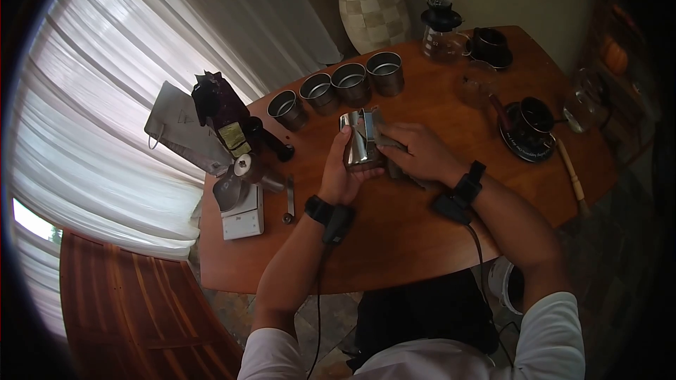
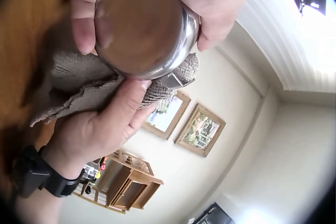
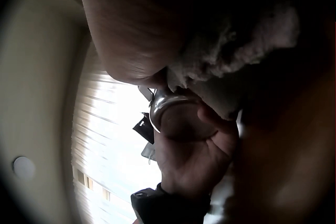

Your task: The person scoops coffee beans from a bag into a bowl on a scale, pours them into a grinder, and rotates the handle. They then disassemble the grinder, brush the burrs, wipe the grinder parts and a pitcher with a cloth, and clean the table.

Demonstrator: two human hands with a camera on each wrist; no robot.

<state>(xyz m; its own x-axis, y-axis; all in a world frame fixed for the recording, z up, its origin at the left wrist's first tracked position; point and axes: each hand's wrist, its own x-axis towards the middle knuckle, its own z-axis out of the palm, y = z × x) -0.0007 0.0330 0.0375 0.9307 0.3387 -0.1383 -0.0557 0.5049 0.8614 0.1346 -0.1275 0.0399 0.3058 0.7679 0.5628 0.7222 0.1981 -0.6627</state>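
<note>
A shiny steel mug [image 1: 354,144] with a flat metal handle is held over the table in front of me. My left hand [image 1: 338,177] grips its body, thumb on the near left side and fingers underneath. In the left wrist view, the mug's round base [image 2: 139,24] faces the camera. From the right, my right hand [image 1: 424,153] holds a grey-brown cloth [image 2: 79,95] against the handle side. The thumb and fingers pinch the cloth there, and a loose fold hangs below. In the right wrist view, the cloth [image 3: 236,50] is dark and partly covers the mug.
Several metal cups [image 1: 350,83] line the wooden table's far side. Left are a dark coffee bag [image 1: 222,109], a white scale [image 1: 243,214] and a small metal scoop [image 1: 289,200]. To the right stand a glass dripper [image 1: 440,17], a black cup [image 1: 535,114] on a saucer and a wooden-handled brush [image 1: 570,169].
</note>
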